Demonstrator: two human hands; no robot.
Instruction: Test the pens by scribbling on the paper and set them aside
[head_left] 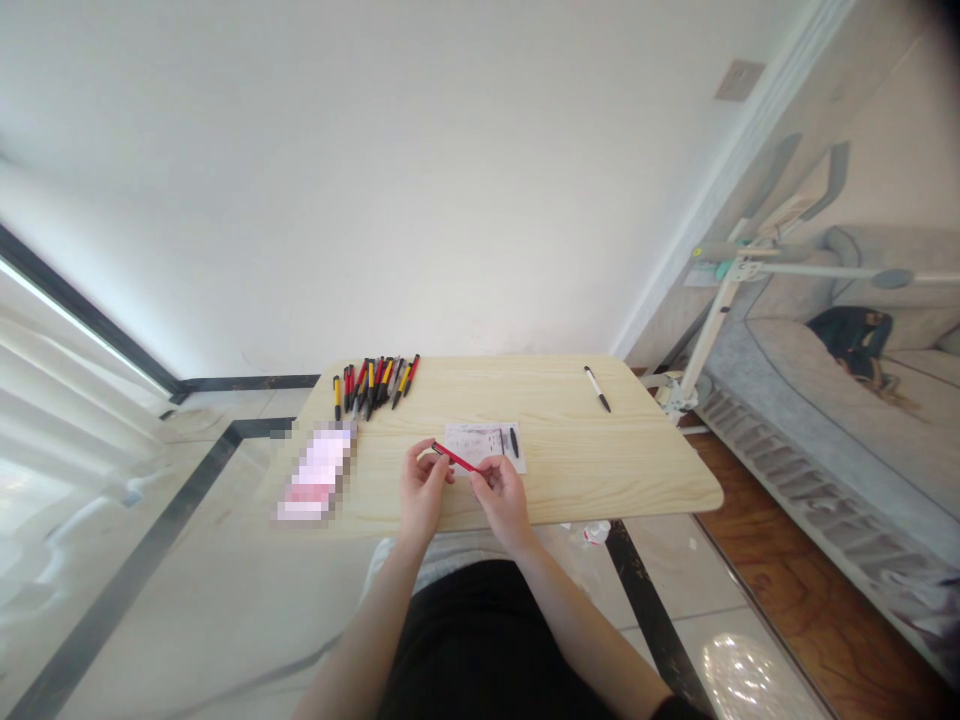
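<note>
Between my two hands a red pen (459, 460) is held at a slant over the table's front part. My left hand (422, 490) is closed on its upper left end, where a dark clip or cap shows. The fingers of my right hand (502, 494) pinch its lower right end. Just beyond my hands lies a small printed paper (472, 438). A short black piece (514, 442), shaped like a pen's grip section, rests on the paper's right side. Whether the pen has a tip at the right end is hidden by my fingers.
Several red, yellow, black and grey pens (386, 380) lie bunched at the back left of the wooden table (570, 470). A white pen with a black grip (597, 388) lies at the back right. A pixelated pinkish patch (319, 475) covers something at the left.
</note>
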